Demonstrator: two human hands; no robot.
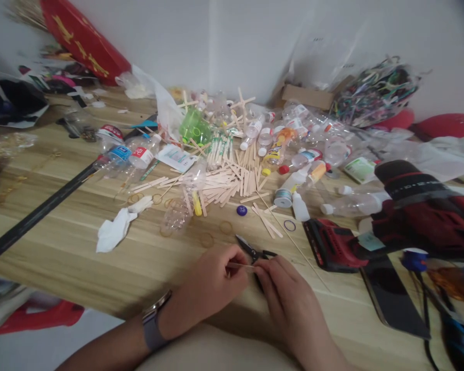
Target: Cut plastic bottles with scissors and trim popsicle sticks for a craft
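Observation:
Near the table's front edge, my left hand (pixel 220 273) is curled closed around one end of a thin pale strip (pixel 242 266). My right hand (pixel 288 296) pinches the other end between thumb and fingers. The strip spans the short gap between the hands; whether it is a stick or a stretched band I cannot tell. Just behind my fingers lie black-handled scissors (pixel 251 250), partly hidden by my right hand. Beyond them are rubber bands (pixel 208 239), a blue bottle cap (pixel 242 210) and a few loose craft sticks (pixel 266 221).
A heap of craft sticks (pixel 232 183) and plastic bottles (pixel 255 129) covers the back middle. A red and black power drill (pixel 406 221) and a phone (pixel 394 299) lie at right. Crumpled tissue (pixel 114 229) and a long black rod (pixel 42 211) are at left.

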